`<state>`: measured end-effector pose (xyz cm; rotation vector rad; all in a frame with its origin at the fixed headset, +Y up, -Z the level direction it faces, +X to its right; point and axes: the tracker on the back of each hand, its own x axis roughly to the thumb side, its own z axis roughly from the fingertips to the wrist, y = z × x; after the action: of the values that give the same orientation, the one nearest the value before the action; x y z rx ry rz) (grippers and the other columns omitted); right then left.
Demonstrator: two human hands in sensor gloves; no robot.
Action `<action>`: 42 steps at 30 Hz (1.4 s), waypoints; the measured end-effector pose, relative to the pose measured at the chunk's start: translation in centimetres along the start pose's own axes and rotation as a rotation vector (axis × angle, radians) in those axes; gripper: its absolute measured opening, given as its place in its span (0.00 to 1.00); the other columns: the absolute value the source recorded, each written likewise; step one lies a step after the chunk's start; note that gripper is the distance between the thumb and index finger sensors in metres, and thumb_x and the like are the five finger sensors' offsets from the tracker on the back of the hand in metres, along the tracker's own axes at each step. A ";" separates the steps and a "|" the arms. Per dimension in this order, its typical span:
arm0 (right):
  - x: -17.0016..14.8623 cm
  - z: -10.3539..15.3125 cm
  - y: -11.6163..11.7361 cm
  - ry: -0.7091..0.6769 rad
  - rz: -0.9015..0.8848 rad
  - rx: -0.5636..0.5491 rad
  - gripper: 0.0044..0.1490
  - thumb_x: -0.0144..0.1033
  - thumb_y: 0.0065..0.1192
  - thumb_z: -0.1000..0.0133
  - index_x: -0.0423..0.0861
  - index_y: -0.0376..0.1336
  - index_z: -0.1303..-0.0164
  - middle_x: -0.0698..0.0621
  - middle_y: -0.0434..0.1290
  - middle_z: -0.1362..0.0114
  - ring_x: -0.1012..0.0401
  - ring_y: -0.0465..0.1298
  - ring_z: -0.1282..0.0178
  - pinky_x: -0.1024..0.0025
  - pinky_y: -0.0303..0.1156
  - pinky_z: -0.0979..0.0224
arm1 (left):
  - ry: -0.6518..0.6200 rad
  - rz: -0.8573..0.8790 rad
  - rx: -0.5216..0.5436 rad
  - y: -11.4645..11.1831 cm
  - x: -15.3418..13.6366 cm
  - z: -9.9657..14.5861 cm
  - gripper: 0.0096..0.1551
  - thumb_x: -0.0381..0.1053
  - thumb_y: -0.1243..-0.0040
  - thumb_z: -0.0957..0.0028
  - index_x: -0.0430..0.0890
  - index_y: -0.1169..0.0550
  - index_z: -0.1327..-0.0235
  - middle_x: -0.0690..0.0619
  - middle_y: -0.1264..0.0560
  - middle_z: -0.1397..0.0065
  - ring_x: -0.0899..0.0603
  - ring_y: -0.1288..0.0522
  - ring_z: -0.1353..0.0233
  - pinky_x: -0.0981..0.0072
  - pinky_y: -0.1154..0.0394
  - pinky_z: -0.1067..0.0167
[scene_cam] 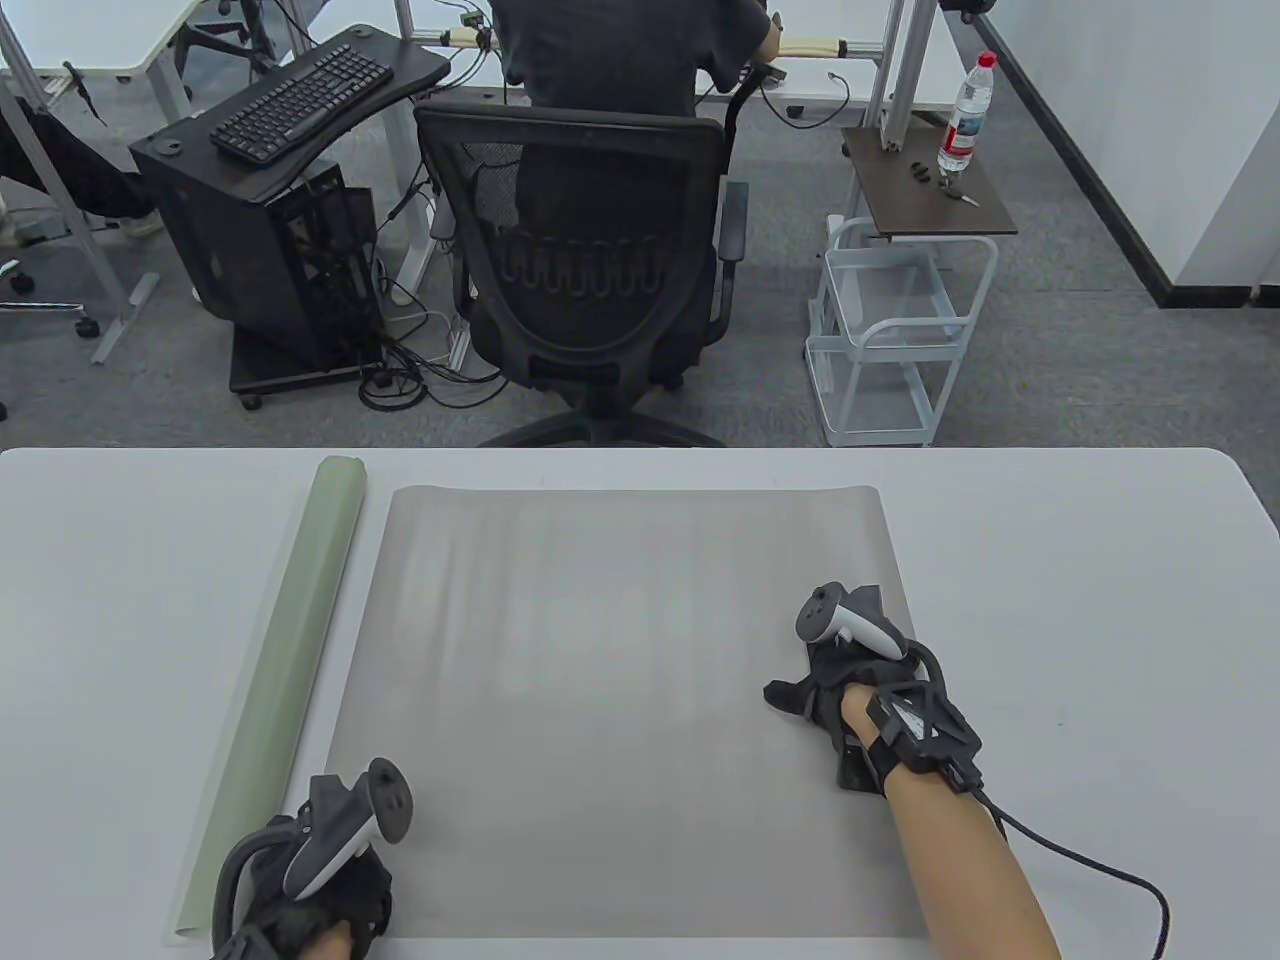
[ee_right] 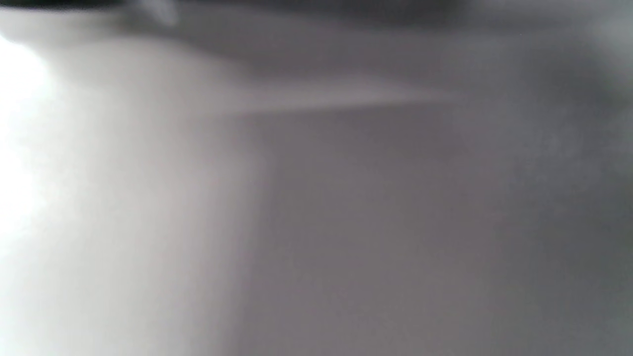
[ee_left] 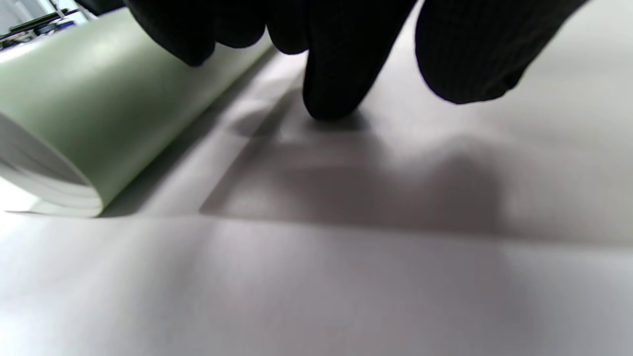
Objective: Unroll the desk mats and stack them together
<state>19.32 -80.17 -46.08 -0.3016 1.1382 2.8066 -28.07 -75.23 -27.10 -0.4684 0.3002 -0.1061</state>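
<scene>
A grey desk mat [scene_cam: 620, 690] lies unrolled and flat in the middle of the white table [scene_cam: 1100, 560]. A pale green mat [scene_cam: 290, 670] lies rolled up along its left edge; it also shows in the left wrist view [ee_left: 84, 113]. My left hand [scene_cam: 310, 890] is at the grey mat's near left corner, beside the near end of the roll. In the left wrist view one fingertip [ee_left: 331, 101] touches the grey mat [ee_left: 395, 198] and holds nothing. My right hand [scene_cam: 830, 690] rests palm down on the right part of the grey mat. The right wrist view shows only blurred grey surface [ee_right: 376, 222].
A black cable [scene_cam: 1100, 870] trails from my right wrist across the table's near right. Beyond the far edge stand an office chair [scene_cam: 590, 270] with a seated person, a white cart [scene_cam: 890, 330] and a computer stand [scene_cam: 270, 230].
</scene>
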 end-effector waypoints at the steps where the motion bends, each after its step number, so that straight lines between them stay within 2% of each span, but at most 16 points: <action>1: 0.2 0.1 -0.1 0.009 0.014 -0.012 0.64 0.72 0.43 0.60 0.58 0.15 0.36 0.48 0.11 0.27 0.43 0.17 0.26 0.35 0.26 0.25 | -0.017 0.057 0.016 0.6 -0.6 0.0 0.25 0.59 0.36 0.59 0.47 0.14 0.55 0.44 0.42 0.22 0.28 0.43 0.24 0.40 0.36 0.33; 2: 0.4 0.2 -0.2 0.020 0.026 -0.019 0.64 0.72 0.44 0.60 0.57 0.16 0.35 0.48 0.12 0.26 0.42 0.18 0.25 0.35 0.27 0.25 | -0.035 0.150 0.033 1.1 -1.2 0.1 0.24 0.59 0.36 0.59 0.48 0.15 0.54 0.43 0.43 0.21 0.28 0.43 0.23 0.40 0.37 0.33; 5: 0.5 0.3 -0.3 0.030 0.032 -0.016 0.64 0.71 0.44 0.60 0.57 0.16 0.35 0.48 0.12 0.26 0.42 0.19 0.24 0.35 0.28 0.24 | -0.039 0.266 0.130 2.5 -2.3 0.6 0.28 0.58 0.35 0.59 0.49 0.20 0.46 0.42 0.43 0.21 0.27 0.44 0.23 0.38 0.38 0.33; 6: 0.5 0.3 -0.3 0.031 0.030 -0.017 0.64 0.71 0.45 0.60 0.57 0.16 0.34 0.48 0.12 0.25 0.42 0.19 0.24 0.36 0.28 0.24 | -0.034 0.280 0.153 3.1 -2.7 0.5 0.33 0.58 0.36 0.58 0.48 0.25 0.39 0.42 0.44 0.20 0.27 0.45 0.23 0.38 0.39 0.32; 7: 0.5 0.3 -0.3 0.029 0.028 -0.015 0.64 0.71 0.45 0.60 0.57 0.16 0.35 0.48 0.12 0.26 0.42 0.19 0.24 0.36 0.28 0.24 | -0.017 0.285 0.156 3.5 -3.3 0.1 0.42 0.58 0.36 0.58 0.48 0.37 0.32 0.41 0.47 0.20 0.26 0.46 0.23 0.37 0.40 0.32; 8: 0.5 0.2 -0.3 0.027 0.024 -0.012 0.64 0.71 0.45 0.59 0.57 0.16 0.35 0.48 0.12 0.26 0.42 0.19 0.25 0.36 0.28 0.24 | -0.005 0.282 0.159 3.7 -3.6 -0.2 0.48 0.59 0.37 0.58 0.48 0.47 0.29 0.41 0.50 0.19 0.26 0.48 0.22 0.37 0.42 0.31; 12: 0.4 0.2 -0.2 0.022 0.013 -0.021 0.64 0.72 0.45 0.59 0.57 0.16 0.34 0.48 0.12 0.26 0.43 0.19 0.25 0.36 0.28 0.24 | 0.102 0.263 0.156 4.4 -5.7 -3.4 0.56 0.61 0.37 0.58 0.48 0.57 0.30 0.40 0.59 0.19 0.25 0.55 0.22 0.35 0.48 0.29; 16: 0.3 0.1 -0.2 0.011 0.005 -0.036 0.64 0.72 0.46 0.59 0.58 0.17 0.34 0.48 0.13 0.25 0.43 0.19 0.24 0.36 0.28 0.25 | 0.191 0.297 0.132 4.2 -7.6 -6.5 0.65 0.65 0.39 0.59 0.45 0.70 0.37 0.40 0.67 0.22 0.25 0.60 0.22 0.32 0.52 0.29; 20: 0.1 0.1 -0.1 0.004 -0.015 -0.044 0.64 0.72 0.46 0.59 0.59 0.17 0.34 0.49 0.13 0.25 0.43 0.19 0.24 0.36 0.28 0.25 | 0.288 0.301 0.016 2.8 -9.0 -9.1 0.69 0.70 0.39 0.63 0.45 0.72 0.38 0.38 0.71 0.23 0.22 0.60 0.22 0.28 0.52 0.30; 23: 0.2 0.2 -0.1 0.010 -0.007 -0.055 0.64 0.72 0.47 0.59 0.59 0.18 0.33 0.48 0.14 0.24 0.43 0.20 0.24 0.36 0.29 0.24 | 0.264 0.404 -0.039 2.1 -9.4 -9.9 0.73 0.75 0.41 0.65 0.45 0.74 0.41 0.39 0.71 0.23 0.23 0.59 0.21 0.27 0.50 0.30; 24: 0.2 0.2 -0.2 0.014 -0.005 -0.055 0.64 0.72 0.47 0.59 0.59 0.18 0.33 0.48 0.14 0.24 0.43 0.20 0.24 0.36 0.29 0.24 | 0.206 0.424 -0.050 2.0 -9.3 -10.1 0.74 0.77 0.44 0.65 0.46 0.77 0.42 0.40 0.73 0.23 0.24 0.59 0.20 0.26 0.48 0.29; 29: 0.3 0.2 -0.2 0.019 -0.003 -0.056 0.64 0.72 0.48 0.58 0.58 0.18 0.33 0.48 0.15 0.24 0.43 0.21 0.23 0.36 0.29 0.24 | 0.167 0.283 -0.070 1.8 -7.9 -10.7 0.72 0.80 0.47 0.65 0.47 0.76 0.40 0.42 0.71 0.21 0.28 0.57 0.19 0.31 0.45 0.26; 32: 0.4 0.4 -0.1 0.004 0.011 -0.048 0.62 0.71 0.47 0.58 0.59 0.18 0.33 0.49 0.15 0.24 0.43 0.20 0.24 0.37 0.27 0.25 | 0.173 0.291 -0.140 1.4 -7.4 -11.2 0.71 0.79 0.45 0.64 0.46 0.73 0.37 0.41 0.68 0.20 0.29 0.54 0.19 0.35 0.43 0.27; 35: 0.3 0.7 -0.2 -0.005 0.019 -0.066 0.62 0.73 0.44 0.58 0.58 0.18 0.33 0.49 0.14 0.24 0.43 0.19 0.24 0.37 0.27 0.25 | 0.245 0.254 -0.069 1.8 -7.0 -11.3 0.69 0.75 0.41 0.63 0.44 0.66 0.34 0.41 0.59 0.19 0.32 0.47 0.20 0.39 0.39 0.28; 38: 0.2 1.4 -0.6 -0.020 0.000 -0.081 0.62 0.72 0.44 0.57 0.58 0.18 0.32 0.49 0.14 0.24 0.43 0.19 0.24 0.37 0.27 0.25 | 0.301 0.224 -0.034 2.1 -6.8 -11.4 0.61 0.68 0.39 0.58 0.43 0.60 0.32 0.42 0.51 0.20 0.35 0.38 0.24 0.45 0.33 0.31; 42: 0.0 2.2 -0.9 -0.037 -0.006 -0.098 0.62 0.72 0.44 0.57 0.58 0.18 0.32 0.49 0.14 0.24 0.43 0.18 0.24 0.37 0.27 0.25 | 0.317 0.218 -0.026 2.4 -6.3 -11.5 0.58 0.63 0.38 0.55 0.43 0.60 0.32 0.43 0.46 0.21 0.37 0.32 0.28 0.44 0.30 0.34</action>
<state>19.15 -77.94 -45.13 -0.2592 0.9928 2.8558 -37.50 -76.96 -36.36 -0.4414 0.6617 0.0373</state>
